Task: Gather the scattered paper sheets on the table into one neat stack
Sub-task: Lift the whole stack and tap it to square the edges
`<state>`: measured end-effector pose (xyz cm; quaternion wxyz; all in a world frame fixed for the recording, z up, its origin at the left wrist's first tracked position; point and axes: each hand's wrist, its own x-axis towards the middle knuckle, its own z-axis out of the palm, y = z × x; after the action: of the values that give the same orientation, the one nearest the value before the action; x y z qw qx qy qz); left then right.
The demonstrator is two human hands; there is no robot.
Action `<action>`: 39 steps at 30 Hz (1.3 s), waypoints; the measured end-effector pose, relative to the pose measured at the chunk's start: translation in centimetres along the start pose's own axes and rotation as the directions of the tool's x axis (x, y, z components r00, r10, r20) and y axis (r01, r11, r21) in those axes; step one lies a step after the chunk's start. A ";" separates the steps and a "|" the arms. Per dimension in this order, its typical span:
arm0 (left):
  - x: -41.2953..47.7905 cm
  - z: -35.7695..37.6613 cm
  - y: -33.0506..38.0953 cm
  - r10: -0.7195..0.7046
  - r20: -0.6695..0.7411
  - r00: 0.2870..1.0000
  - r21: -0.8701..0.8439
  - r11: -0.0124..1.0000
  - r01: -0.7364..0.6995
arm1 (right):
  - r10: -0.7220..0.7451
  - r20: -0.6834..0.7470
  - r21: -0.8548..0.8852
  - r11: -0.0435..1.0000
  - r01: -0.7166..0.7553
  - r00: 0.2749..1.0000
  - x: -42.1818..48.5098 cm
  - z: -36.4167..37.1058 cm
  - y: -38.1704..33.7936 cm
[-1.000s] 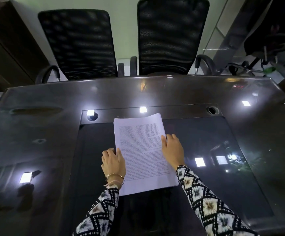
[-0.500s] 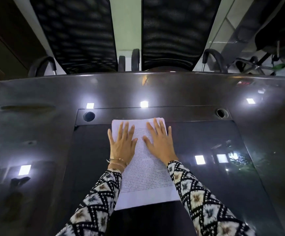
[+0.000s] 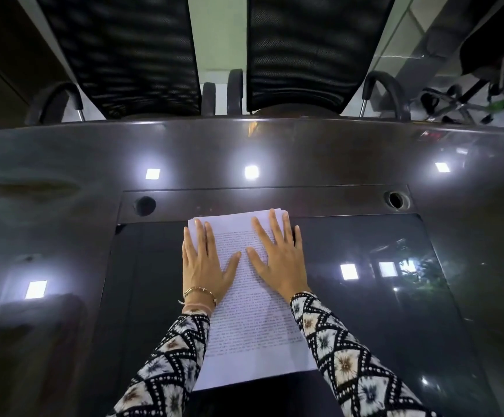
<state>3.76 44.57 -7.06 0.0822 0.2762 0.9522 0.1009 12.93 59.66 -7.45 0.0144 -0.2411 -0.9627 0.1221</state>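
One stack of white printed sheets (image 3: 253, 320) lies in the middle of the dark glossy table (image 3: 64, 230), its long side running away from me. A few sheet edges show slightly offset at the far right corner. My left hand (image 3: 204, 266) lies flat on the stack's upper left part, fingers straight and spread. My right hand (image 3: 277, 257) lies flat on the upper right part, fingers straight, its little finger over the right edge. Both palms press down on the paper.
Two black mesh office chairs (image 3: 130, 55) (image 3: 311, 49) stand behind the table's far edge. Round cable holes (image 3: 144, 205) (image 3: 396, 200) sit in the strip beyond the stack. Ceiling lights reflect in the tabletop. Tangled chair bases and cables (image 3: 455, 100) are at the far right.
Earlier my hands held the stack's side edges. They moved on top of the sheets, and now lie flatter and wider apart, nearer the stack's far end.
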 end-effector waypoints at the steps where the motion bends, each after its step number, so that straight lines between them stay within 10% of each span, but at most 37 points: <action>1: 0.0 -0.1 0.0 -0.002 0.000 1.000 0.001 1.000 0.002 | -0.001 -0.001 0.001 1.000 0.001 1.000 0.1 0.0 0.0; 39: -11.6 1.4 -0.9 -0.116 -0.080 0.990 -0.110 0.988 0.107 | 0.060 0.009 0.129 0.990 -0.061 0.998 -13.7 -0.1 0.6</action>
<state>13.24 37.71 -7.45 0.0611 0.2132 0.9622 0.1579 25.37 53.81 -7.10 0.0240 -0.2683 -0.9451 0.1851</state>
